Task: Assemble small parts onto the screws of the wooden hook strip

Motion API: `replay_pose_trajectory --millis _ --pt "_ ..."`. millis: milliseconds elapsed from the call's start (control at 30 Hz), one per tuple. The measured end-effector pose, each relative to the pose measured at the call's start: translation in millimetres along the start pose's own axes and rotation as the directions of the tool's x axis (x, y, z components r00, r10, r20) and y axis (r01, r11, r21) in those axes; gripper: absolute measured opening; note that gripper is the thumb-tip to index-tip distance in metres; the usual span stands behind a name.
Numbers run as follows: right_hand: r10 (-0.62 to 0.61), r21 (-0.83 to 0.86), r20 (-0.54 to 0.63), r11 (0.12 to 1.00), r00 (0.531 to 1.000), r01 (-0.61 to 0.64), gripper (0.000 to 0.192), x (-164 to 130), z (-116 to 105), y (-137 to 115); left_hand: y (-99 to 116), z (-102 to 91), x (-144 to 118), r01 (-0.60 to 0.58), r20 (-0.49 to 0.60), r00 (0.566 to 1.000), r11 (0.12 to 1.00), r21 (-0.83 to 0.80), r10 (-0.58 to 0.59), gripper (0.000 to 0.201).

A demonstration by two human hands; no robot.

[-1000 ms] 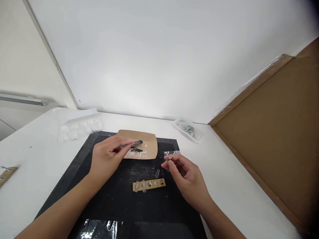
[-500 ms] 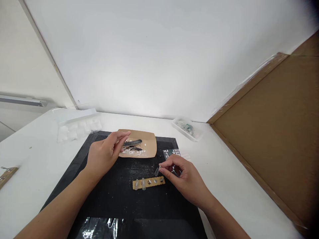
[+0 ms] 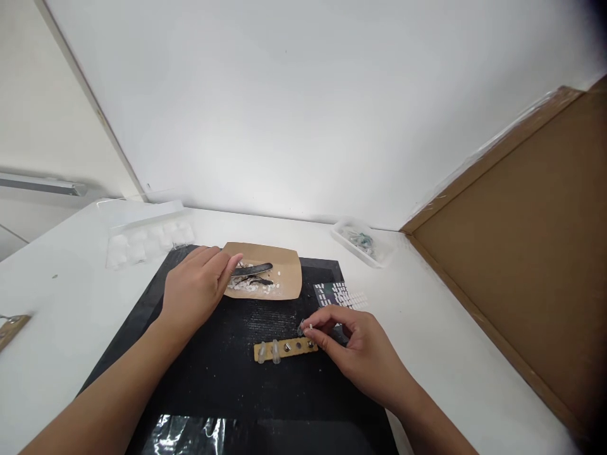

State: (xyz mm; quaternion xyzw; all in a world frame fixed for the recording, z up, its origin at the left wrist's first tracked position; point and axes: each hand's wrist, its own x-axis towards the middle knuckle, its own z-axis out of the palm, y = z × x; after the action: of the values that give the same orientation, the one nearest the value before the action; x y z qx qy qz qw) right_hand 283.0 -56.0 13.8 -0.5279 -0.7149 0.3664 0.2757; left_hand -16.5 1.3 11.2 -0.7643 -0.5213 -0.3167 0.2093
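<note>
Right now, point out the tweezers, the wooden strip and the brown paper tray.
tweezers (image 3: 253, 270), head view, on the dark middle of the arms.
wooden strip (image 3: 286, 349), head view, on its top face.
brown paper tray (image 3: 289, 278), head view, on its bare right part.

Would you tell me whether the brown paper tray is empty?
Not empty: the brown paper tray holds small white pieces and dark tweezers.

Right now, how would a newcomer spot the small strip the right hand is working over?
Start at the black mat in the table's middle. Near its centre, just below the right hand fingertips, lies a short tan strip. Unlike the larger brown paper tray behind, it carries a row of studs and clear caps.
</note>
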Motion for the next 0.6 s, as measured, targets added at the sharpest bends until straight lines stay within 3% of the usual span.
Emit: replay_pose_trajectory --millis 200,400,600 --pt "-0.017 -0.108 0.006 0.994 1.000 0.018 0.011 -2.5 1.0 1.0 3.1 1.6 4.8 -0.099 0.069 0.993 0.995 -0.021 0.101 0.031" --pt "-0.163 -0.213 0.063 0.962 0.985 0.173 0.009 -1.3 2.5 5.1 -3.3 2.8 2.0 -0.058 -0.021 0.998 0.991 -0.120 0.056 0.012" --pt "-0.171 -0.185 0.071 0.966 0.983 0.181 0.009 -1.9 3.2 -0.5 -4.1 7.4 0.9 -0.044 0.008 0.999 0.947 -0.319 0.049 0.016"
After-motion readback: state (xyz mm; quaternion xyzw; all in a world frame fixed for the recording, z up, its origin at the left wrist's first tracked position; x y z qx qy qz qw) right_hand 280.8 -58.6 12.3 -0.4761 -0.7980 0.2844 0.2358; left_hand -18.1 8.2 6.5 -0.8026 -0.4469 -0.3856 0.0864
